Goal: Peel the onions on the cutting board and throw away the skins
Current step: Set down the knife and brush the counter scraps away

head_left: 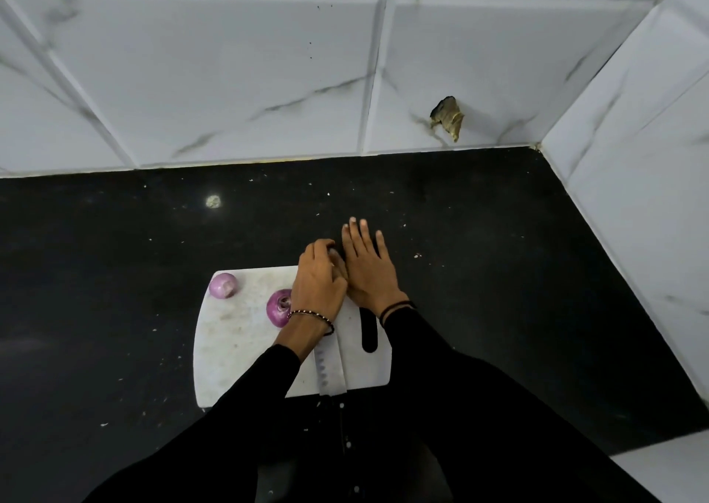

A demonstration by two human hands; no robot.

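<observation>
Two peeled purple round onions (279, 308) are seen on the white plastic cutting board (238, 337). The right hand (364, 266) is laid flat with fingers straight. The left hand (318, 284) is curled, but whether anything is held cannot be told.

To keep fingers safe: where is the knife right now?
In the head view, the knife lies on the white cutting board at its near edge, just nearer than the left hand and left of the board's handle slot.
</observation>
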